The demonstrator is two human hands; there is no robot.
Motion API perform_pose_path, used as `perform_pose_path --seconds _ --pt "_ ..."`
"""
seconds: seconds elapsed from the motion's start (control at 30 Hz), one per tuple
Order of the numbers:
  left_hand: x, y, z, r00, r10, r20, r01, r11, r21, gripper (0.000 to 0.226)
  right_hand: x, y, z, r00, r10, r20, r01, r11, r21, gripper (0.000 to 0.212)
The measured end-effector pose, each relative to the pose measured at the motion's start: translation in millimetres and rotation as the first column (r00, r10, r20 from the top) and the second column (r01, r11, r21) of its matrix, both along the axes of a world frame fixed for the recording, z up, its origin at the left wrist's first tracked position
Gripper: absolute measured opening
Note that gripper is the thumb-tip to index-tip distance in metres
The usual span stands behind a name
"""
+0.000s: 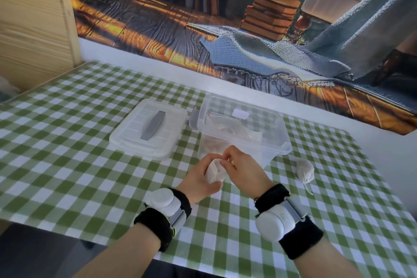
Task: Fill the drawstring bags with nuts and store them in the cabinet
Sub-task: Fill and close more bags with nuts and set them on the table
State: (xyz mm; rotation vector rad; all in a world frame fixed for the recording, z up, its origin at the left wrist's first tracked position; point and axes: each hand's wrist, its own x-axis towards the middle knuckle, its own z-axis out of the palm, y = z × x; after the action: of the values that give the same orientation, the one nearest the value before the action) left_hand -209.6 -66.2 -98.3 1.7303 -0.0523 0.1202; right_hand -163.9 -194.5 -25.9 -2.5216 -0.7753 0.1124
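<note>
Small white drawstring bag (214, 172) at the near middle of the table, over the green checked tablecloth (90, 142), just in front of the clear plastic box (268, 140). Grasped from the left by the left hand (198, 179), fingers curled round the cloth body. Pinched at the top by the right hand (242, 170), fingertips closed together on the mouth of the bag. Not possible to tell whether on the cord or on the cloth edge. Both hands close together, touching over the bag. On each wrist a black band with a white device (162, 198).

Behind the hands, the box open, with some flat white bags (228, 128) inside and something brownish (212, 142) low at its near left, too blurred to name. Just beside the box on the left, the clear lid (135, 140) lying flat, with a grey handle (154, 124) on top. To the right of the hands, near the box but apart from it, a second white bag (304, 170) on the cloth, rounded and closed, its cord trailing toward the near side.

At the far left, a pale wooden cabinet (33, 29). Along the far wall, a printed backdrop (248, 40) with books and a knitted blanket.
</note>
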Motion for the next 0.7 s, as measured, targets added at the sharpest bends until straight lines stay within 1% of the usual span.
perform_pose_path --seconds 0.1,0.27,0.37,0.47,0.6,0.7 --pt "-0.1 -0.6 2.9 1.000 -0.029 -0.009 0.029 0.999 -0.029 0.052 -1.2 -0.3 2.5 0.997 -0.038 -0.069 0.046 0.991 0.125 0.008" --pt "-0.1 -2.9 4.5 0.995 -0.072 -0.063 0.073 0.997 0.024 0.057 -3.6 -1.6 1.4 0.993 -0.035 -0.115 0.052 0.987 0.150 0.010" --pt "0.8 -2.9 2.5 0.994 -0.056 -0.089 0.060 0.997 0.049 0.055 -4.6 -4.3 6.6 0.990 -0.030 -0.135 0.059 0.974 0.219 0.011" --pt "1.3 -3.4 2.0 0.994 -0.032 -0.103 0.037 0.998 0.048 0.052 -5.0 -10.0 14.6 0.978 -0.017 -0.206 0.078 0.954 0.291 0.014" --pt "2.6 -3.0 -0.9 0.994 -0.031 -0.100 0.033 0.999 0.020 0.050 -8.2 -14.3 18.4 0.983 0.083 -0.162 -0.030 0.951 0.307 0.016" --pt "3.1 -2.8 -1.3 0.994 -0.039 -0.101 0.041 0.999 0.017 0.050 -11.6 -14.2 18.8 0.980 0.126 -0.152 -0.073 0.947 0.312 0.019"
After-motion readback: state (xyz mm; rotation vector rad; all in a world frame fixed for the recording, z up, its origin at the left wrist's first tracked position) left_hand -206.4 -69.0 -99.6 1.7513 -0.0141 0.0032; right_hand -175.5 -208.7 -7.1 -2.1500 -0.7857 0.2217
